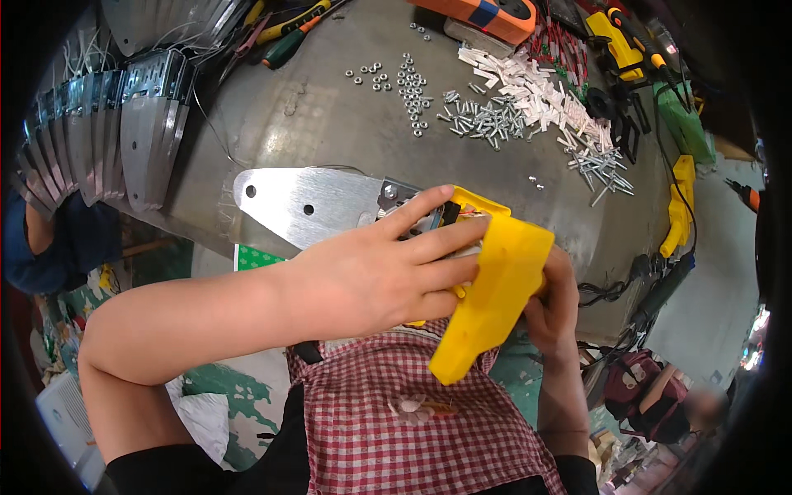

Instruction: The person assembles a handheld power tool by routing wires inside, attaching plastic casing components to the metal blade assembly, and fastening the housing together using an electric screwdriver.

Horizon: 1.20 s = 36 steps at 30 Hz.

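A tapered silver metal plate point(309, 202) with round holes lies in front of me, its wide end set in an open yellow plastic housing point(483, 200) with metal parts and wires inside. My left hand point(388, 268) lies across this end, fingers spread and bent over the housing; its thumb is hidden. A yellow plastic cover point(495, 297) stands tilted over the near side of the housing, against the left fingertips. My right hand point(553, 301) grips the cover from behind on the right, fingers partly hidden by it.
Loose nuts point(408, 87), screws point(495, 120) and white strips point(528, 78) lie on the metal table point(305, 115). Metal plate assemblies point(153, 132) are stacked at left, near screwdrivers point(285, 48). At right are a yellow part point(679, 206) and cables point(615, 293). Another person point(49, 239) sits at far left.
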Available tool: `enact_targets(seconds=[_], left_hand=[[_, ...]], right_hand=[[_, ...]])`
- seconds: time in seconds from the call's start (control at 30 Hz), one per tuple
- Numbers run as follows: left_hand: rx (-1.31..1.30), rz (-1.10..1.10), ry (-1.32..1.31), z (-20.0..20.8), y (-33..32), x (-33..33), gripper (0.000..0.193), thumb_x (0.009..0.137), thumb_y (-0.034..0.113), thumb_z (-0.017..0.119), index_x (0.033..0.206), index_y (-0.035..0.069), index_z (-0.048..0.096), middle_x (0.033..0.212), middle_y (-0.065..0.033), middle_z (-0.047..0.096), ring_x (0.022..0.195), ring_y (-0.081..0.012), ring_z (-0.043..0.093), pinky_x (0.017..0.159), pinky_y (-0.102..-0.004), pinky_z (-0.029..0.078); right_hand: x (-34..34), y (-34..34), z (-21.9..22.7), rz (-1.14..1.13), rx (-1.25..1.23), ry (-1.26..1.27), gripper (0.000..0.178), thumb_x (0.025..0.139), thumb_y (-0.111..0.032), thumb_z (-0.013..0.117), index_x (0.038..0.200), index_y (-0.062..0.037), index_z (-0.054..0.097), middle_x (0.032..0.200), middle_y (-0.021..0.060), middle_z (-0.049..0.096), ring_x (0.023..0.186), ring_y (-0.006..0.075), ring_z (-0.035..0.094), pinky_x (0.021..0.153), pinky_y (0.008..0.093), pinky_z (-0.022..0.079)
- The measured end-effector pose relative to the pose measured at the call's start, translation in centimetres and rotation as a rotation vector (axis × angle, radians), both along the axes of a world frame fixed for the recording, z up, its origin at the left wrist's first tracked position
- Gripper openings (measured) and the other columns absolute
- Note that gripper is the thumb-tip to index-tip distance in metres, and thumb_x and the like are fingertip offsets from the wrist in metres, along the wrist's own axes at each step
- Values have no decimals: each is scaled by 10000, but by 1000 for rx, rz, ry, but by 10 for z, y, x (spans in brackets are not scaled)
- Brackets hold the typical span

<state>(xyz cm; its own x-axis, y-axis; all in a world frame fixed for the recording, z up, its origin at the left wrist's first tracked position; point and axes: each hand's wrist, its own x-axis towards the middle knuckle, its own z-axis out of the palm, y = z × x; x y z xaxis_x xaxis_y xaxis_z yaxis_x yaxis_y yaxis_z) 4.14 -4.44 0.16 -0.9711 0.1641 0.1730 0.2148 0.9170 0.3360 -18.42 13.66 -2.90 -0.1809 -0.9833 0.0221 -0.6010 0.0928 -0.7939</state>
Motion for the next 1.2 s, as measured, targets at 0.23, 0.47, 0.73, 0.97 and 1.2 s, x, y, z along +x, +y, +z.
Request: enact_targets(seconds=[0.23,0.47,0.73,0.97,1.2], left_hand=[[598,3,0,10,-25,-3,473,647,129,758,1044,30,521,1368,-210,419,1377,-448,264,1093,-548,300],[393,529,58,31,-38,-13,346,839,223,655,1088,4,557,1052,-207,622,996,-349,614,842,-416,482],[606,437,-588,28,-48,-36,777,761,576,680,1251,-9,534,1042,-240,644,982,-376,630,864,-414,485],[635,439,-398,17,-43,-24,764,695,484,777,1258,26,540,1142,-191,616,1043,-358,606,905,-402,477],[711,486,-400,13,-42,-23,640,734,382,774,1234,48,553,1123,-171,626,1028,-342,615,883,-399,487]], right_hand=[[1,-8,8,31,-111,103,530,690,-14,674,1201,-19,530,1219,191,577,1127,404,549,975,459,415],[12,-14,6,82,-196,388,591,667,-53,717,1222,-36,513,1210,182,585,1114,388,562,925,465,437],[24,-19,19,53,-130,502,627,659,-120,750,1232,-33,509,1210,148,566,1112,346,541,896,433,415],[26,-20,24,14,-40,477,636,667,-184,758,1233,-25,514,1128,114,555,1024,283,523,874,427,390],[28,-23,28,83,16,542,592,679,-191,740,1206,-35,519,1070,106,557,1017,257,522,866,414,393]])
